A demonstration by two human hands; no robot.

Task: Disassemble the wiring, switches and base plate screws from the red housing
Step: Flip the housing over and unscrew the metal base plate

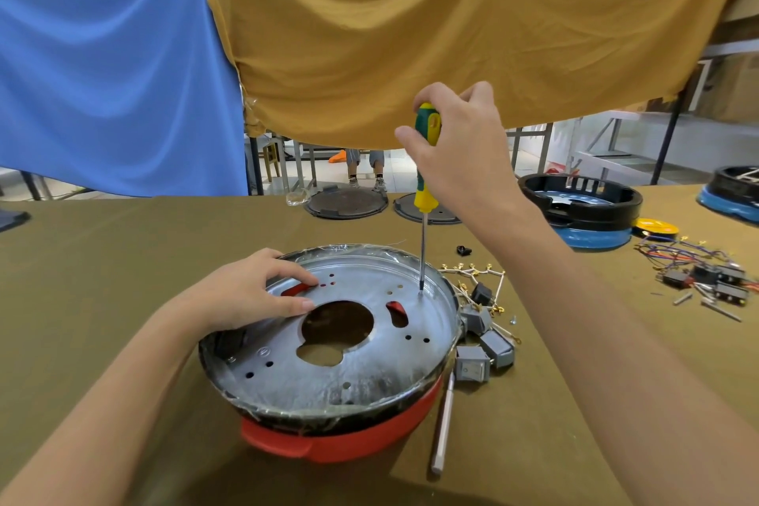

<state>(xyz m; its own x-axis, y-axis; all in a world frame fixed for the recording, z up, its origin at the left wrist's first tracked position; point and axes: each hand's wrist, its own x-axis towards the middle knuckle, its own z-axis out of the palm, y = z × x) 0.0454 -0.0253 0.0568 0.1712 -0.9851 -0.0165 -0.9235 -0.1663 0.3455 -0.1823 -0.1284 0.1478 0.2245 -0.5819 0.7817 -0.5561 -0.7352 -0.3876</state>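
1. Housing (pixel 341 440), red, sits on the worktop (pixel 102 259) with the silver plate (pixel 369 362) on top.
2. Left hand (pixel 242 292) lies on the plate's far left edge, fingers nearly straight and pressing down.
3. Right hand (pixel 456 148) grips a screwdriver (pixel 425 160) upright, its tip on the plate's right side.
4. Grey switches (pixel 484 341) and wires (pixel 472 271) lie just beside the housing, to its right.

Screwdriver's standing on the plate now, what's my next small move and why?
Probably turn the screwdriver to back that screw out: the right hand grips it upright, tip on the plate near its right rim, and the left hand steadies the plate.
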